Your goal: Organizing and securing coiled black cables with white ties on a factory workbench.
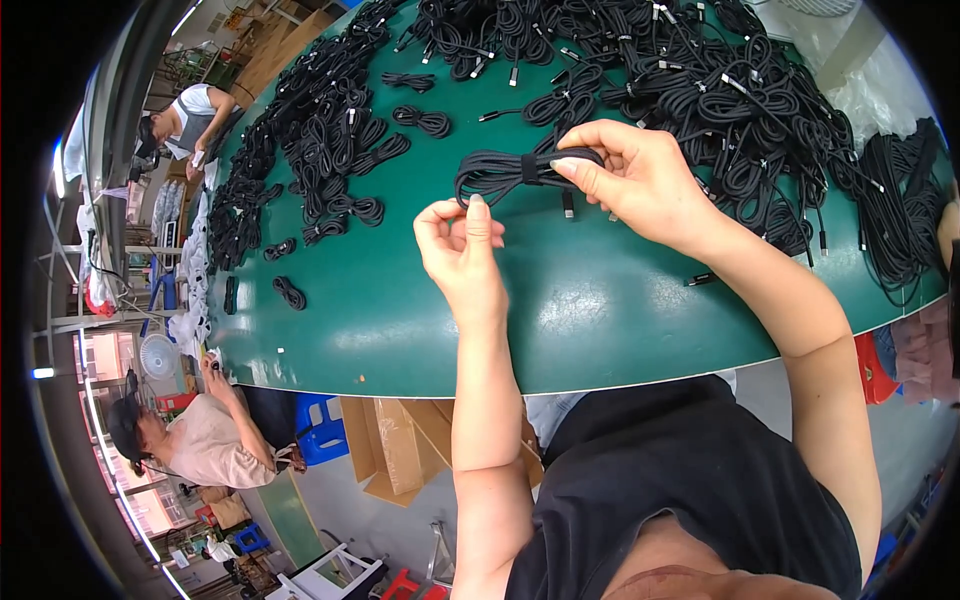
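A coiled black cable (497, 170) is held up over the green table, gathered into a long bundle by a dark strap (530, 168) round its middle. My right hand (645, 180) pinches the bundle's right end between thumb and fingers. At the lower left end, my left hand (462, 255) is closed, its thumb tip against the loops and its fingers curled. Below the bundle, a cable plug (568, 205) shows over the table; which cable it belongs to I cannot tell.
Loose black cables (690, 90) are heaped at the back and right of the green table (590, 320). Bundled ones (330, 160) lie at the left, several singly (422, 121). Two people (205, 440) sit or stand along the left side. A cardboard box (395, 445) is below the front edge.
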Tool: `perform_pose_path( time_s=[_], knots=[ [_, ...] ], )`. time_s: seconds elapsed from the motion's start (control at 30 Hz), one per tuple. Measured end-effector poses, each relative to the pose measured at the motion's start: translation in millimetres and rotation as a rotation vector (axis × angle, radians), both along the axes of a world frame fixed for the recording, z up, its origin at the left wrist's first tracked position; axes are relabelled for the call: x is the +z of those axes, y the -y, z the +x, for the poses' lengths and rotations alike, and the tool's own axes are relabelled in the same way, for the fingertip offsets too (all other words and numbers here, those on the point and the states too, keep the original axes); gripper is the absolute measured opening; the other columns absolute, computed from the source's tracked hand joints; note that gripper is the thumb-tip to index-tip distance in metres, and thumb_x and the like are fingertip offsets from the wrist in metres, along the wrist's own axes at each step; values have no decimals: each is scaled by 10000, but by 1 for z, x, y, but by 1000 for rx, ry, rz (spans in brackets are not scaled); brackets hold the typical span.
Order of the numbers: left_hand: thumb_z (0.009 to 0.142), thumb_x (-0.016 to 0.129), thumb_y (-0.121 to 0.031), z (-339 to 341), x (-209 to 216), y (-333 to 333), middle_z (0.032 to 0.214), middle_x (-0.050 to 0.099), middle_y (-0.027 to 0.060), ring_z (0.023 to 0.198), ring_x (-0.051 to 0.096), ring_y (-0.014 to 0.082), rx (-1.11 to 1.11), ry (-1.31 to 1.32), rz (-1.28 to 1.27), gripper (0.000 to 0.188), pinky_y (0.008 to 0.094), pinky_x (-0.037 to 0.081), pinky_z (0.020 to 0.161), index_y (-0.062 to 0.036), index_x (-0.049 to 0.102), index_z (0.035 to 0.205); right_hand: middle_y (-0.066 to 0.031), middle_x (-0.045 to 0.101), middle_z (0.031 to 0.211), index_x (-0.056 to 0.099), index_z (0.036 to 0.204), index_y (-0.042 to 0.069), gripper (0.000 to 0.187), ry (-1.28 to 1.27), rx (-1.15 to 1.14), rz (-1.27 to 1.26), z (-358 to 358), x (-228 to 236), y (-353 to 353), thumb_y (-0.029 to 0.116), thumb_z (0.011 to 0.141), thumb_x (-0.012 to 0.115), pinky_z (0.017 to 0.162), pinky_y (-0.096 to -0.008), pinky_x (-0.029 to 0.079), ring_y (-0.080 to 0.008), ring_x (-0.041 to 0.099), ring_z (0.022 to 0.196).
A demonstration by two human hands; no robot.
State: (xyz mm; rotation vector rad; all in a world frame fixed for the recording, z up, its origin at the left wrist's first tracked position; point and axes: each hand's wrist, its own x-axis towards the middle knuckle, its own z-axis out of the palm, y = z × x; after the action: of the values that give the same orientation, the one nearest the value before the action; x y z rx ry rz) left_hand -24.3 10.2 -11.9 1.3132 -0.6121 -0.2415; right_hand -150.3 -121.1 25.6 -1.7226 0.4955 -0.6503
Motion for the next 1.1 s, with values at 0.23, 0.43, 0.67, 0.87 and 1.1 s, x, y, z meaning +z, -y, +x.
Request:
perform_pose_path(
  time_s=[0.23, 0.43, 0.67, 0.87, 1.1],
  knots=[
    [882, 548, -203, 5, 10, -9, 920, 592, 117, 660, 575, 166, -518, -230, -259, 507, 249, 445, 531, 19, 347, 1291, 0, 582, 699, 620, 976, 16, 225, -45, 218, 71, -3, 5, 22, 187, 831, 622, 503, -194, 455, -53, 530, 580],
    [897, 520, -222, 8, 2, -8, 841, 596, 125, 567, 564, 162, -339, -61, -177, 360, 240, 443, 469, 39, 458, 1138, -5, 591, 704, 633, 971, 29, 230, -89, 281, 185, -1, 2, 21, 214, 835, 618, 509, -204, 458, -61, 538, 585],
    [904, 506, -215, 2, 15, -4, 773, 598, 130, 554, 572, 177, -421, -334, -225, 315, 265, 467, 481, 42, 495, 1086, -2, 595, 730, 624, 989, 30, 217, -14, 232, 1, -2, 0, 26, 184, 837, 615, 568, -207, 452, -55, 532, 650],
    [915, 480, -298, 6, 0, -4, 764, 590, 80, 472, 488, 110, -353, -278, -91, 350, 211, 374, 414, 30, 535, 1024, -20, 613, 747, 628, 969, 26, 258, -33, 252, -62, -3, -3, 20, 236, 820, 634, 571, -229, 449, -81, 543, 646],
    [909, 481, -296, 2, 6, -6, 645, 534, 49, 372, 358, 88, -241, -293, -91, 312, 204, 252, 344, 4, 534, 844, -1, 556, 659, 640, 896, -13, 322, -59, 413, 549, 1, -7, 17, 303, 851, 595, 469, -205, 432, -73, 521, 545]
  ],
)
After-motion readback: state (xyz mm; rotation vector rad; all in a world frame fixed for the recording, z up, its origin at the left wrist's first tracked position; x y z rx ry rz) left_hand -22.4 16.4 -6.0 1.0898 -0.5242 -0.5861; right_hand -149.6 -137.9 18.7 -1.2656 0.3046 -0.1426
